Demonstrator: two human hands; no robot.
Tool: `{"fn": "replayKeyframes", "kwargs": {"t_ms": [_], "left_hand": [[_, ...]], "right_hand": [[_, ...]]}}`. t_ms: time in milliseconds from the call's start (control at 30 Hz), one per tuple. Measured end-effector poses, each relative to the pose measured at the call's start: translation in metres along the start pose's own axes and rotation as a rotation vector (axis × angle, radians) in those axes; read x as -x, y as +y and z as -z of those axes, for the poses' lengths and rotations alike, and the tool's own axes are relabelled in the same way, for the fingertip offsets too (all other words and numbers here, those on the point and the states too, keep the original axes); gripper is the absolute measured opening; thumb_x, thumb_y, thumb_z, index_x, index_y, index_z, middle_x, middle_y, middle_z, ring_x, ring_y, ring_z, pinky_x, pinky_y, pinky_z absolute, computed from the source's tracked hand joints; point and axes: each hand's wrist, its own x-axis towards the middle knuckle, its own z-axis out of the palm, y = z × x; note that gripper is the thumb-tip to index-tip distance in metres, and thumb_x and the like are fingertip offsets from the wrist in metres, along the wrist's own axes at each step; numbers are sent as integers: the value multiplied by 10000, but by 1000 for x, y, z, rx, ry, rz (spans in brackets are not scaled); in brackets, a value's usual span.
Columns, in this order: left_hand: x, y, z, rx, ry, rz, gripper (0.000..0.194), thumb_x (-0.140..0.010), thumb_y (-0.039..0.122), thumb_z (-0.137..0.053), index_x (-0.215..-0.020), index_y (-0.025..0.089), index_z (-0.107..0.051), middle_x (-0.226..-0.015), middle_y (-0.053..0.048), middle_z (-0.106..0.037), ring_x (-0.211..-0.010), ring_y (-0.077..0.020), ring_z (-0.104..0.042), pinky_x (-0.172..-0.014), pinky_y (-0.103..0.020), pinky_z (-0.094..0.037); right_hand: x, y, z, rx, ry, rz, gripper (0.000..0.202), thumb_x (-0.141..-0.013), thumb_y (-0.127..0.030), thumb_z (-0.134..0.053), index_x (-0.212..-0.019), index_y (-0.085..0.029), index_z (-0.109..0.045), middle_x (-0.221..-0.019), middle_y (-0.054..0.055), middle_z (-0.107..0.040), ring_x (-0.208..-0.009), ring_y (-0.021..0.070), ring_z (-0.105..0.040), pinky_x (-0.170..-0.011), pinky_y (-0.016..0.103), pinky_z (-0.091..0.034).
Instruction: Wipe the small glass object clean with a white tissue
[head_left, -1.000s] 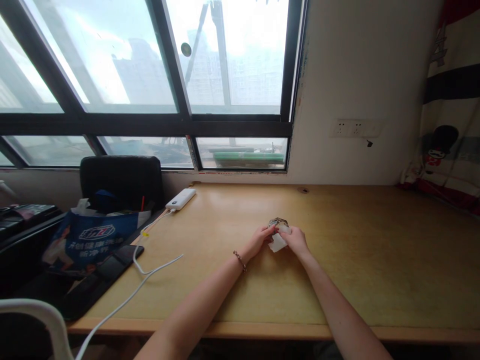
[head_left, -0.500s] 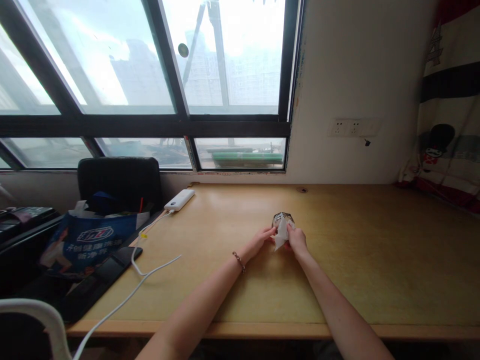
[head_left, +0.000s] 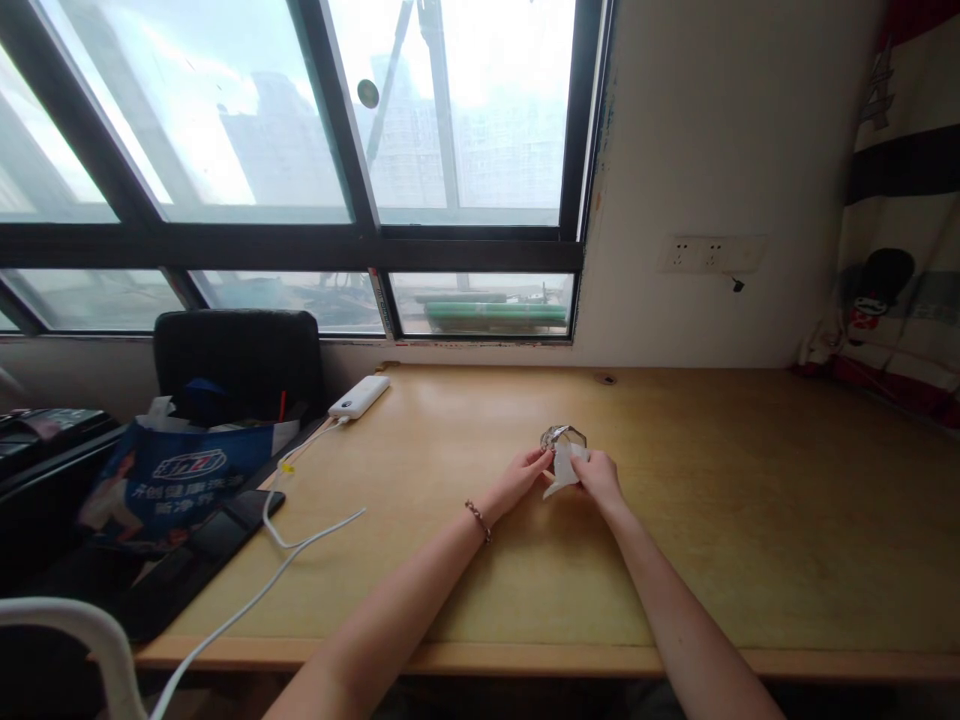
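Over the table, my left hand (head_left: pixel 525 476) is closed on the left side of a small clear glass ashtray (head_left: pixel 556 434), a many-sided dish with shiny edges. My right hand (head_left: pixel 598 478) pinches a white tissue (head_left: pixel 564 468) against the near right side of the same dish. The tissue covers much of the dish's front, and one corner of it hangs down to the left. My fingertips behind the tissue are hidden. A beaded bracelet circles my left wrist.
On the wooden table (head_left: pixel 750 520), a white power bank (head_left: pixel 360 398) lies at the back left, its white cable (head_left: pixel 300 545) running over the left edge. A black chair (head_left: pixel 238 350) and a blue bag (head_left: pixel 187 485) stand left of the table. Wall sockets (head_left: pixel 697 255) are behind.
The tissue has shifted a little and now spreads wider across the front of the ashtray. My right hand has turned slightly outward, and the left stays on the dish.
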Motion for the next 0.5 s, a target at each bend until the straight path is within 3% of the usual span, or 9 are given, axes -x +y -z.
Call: {"fn": "replayKeyframes", "kwargs": {"t_ms": [167, 300, 367, 500], "left_hand": [[-3, -5, 4, -82, 90, 24, 547, -735, 603, -407, -808, 92, -587, -658, -33, -549, -562, -102, -447, -538, -216, -347], [-6, -7, 2, -131, 160, 23, 582, -716, 649, -368, -726, 102, -567, -597, -18, -515, -521, -97, -401, -502, -221, -316], [-5, -5, 0, -121, 172, 26, 571, -725, 637, -371, -788, 106, -570, -647, -28, -540, -558, -112, -434, -520, -228, -333], [0, 3, -6, -41, 94, -77, 493, -718, 515, -516, -1026, 131, -531, -930, -70, -579, -826, -181, -507, -701, -263, -392]], "right_hand": [[3, -2, -1, 140, 205, 193, 276, -767, -308, -437, -730, -105, -620, -616, 95, -632, -447, 140, -557, -426, 200, -374], [6, 0, -8, 244, 260, 229, 268, -777, -276, -427, -726, -107, -628, -678, 130, -644, -558, 164, -588, -469, 201, -380], [5, 1, -11, 221, 251, 208, 298, -790, -273, -400, -692, -111, -631, -652, 134, -642, -567, 171, -592, -474, 205, -386], [4, 4, -13, -33, 89, 71, 382, -808, -299, -339, -626, -114, -619, -473, 96, -591, -392, 163, -543, -377, 220, -379]]}}
